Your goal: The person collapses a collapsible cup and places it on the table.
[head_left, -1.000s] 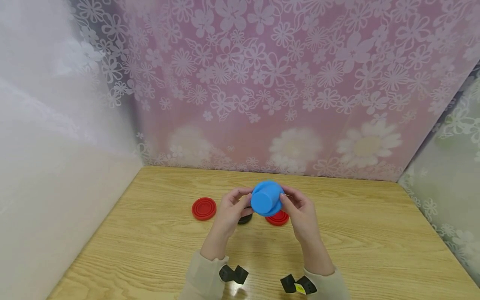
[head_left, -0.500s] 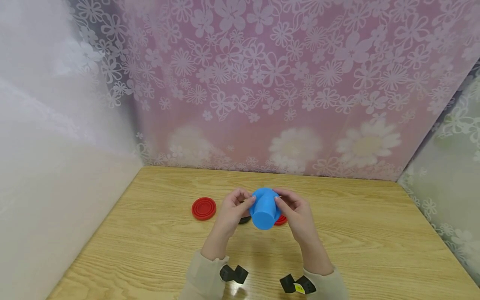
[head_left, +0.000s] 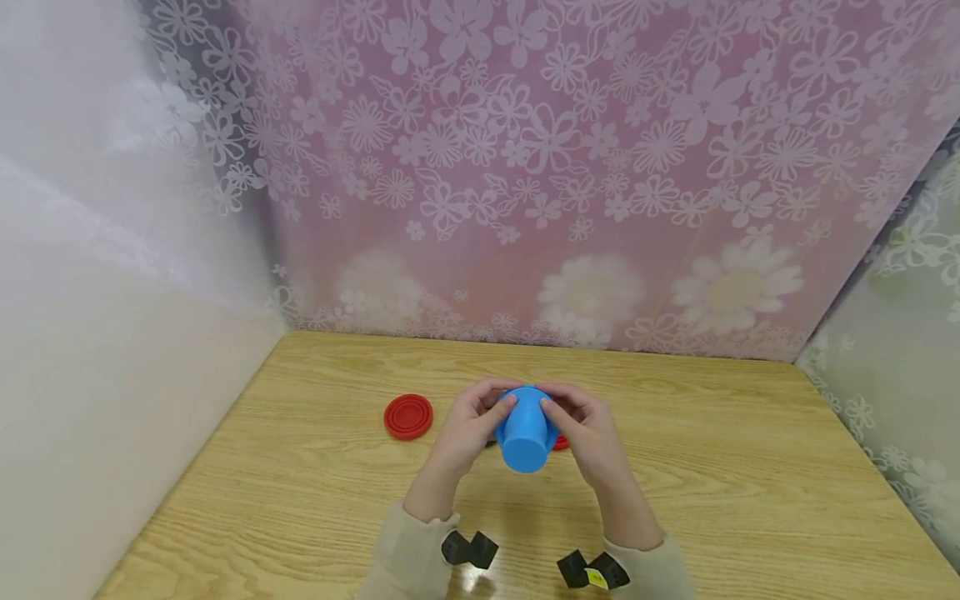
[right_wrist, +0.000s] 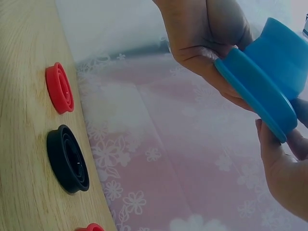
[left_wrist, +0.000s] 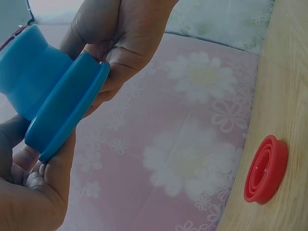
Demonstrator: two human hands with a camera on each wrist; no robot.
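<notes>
A blue collapsible silicone cup is held above the table between both hands, its flat base tilted toward me. My left hand pinches one side, thumb on the near face and fingers behind the rim. On the other side my right hand grips it the same way. The left wrist view shows the cup partly stretched out, with a narrow end above a wide rim. Both hands hide much of the rim in the head view.
On the wooden table lie a flattened red cup at left, a flattened black cup mostly hidden behind the hands, and another red one partly covered. Flowered curtains enclose the back and sides.
The blue cup has come lower and nearer, and its base has tipped further down toward me. Both thumbs have moved inward onto its near face. The cups on the table stay put.
</notes>
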